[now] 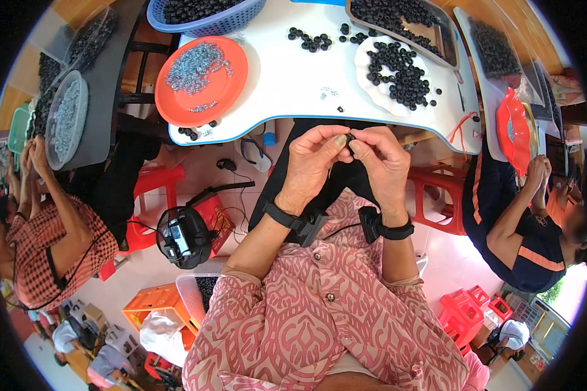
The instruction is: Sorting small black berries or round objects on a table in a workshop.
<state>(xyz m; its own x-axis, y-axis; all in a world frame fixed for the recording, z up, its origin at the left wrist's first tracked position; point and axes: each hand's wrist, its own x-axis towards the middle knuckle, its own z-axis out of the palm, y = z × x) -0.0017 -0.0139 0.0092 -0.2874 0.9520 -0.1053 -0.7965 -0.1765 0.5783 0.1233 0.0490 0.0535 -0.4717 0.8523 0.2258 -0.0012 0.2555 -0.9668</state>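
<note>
My left hand [312,161] and my right hand [383,163] meet just off the table's near edge, thumbs and fingertips pinched together. Between them is a small black round part [351,143], mostly covered by the fingers. Beyond my right hand, a white scalloped plate [366,86] carries many black ring-like parts [398,68]. An orange-red plate [231,81] to the left holds a heap of small clear-grey pieces [192,67]. A few clear pieces [328,93] lie loose on the white table [274,85].
At the back are a blue basket [205,25] and a grey tray [451,39], both with black parts. Loose black parts [316,43] sit between them. Co-workers [65,241] sit at both sides. Red stools [440,195], a black bag [186,238] and cables surround me.
</note>
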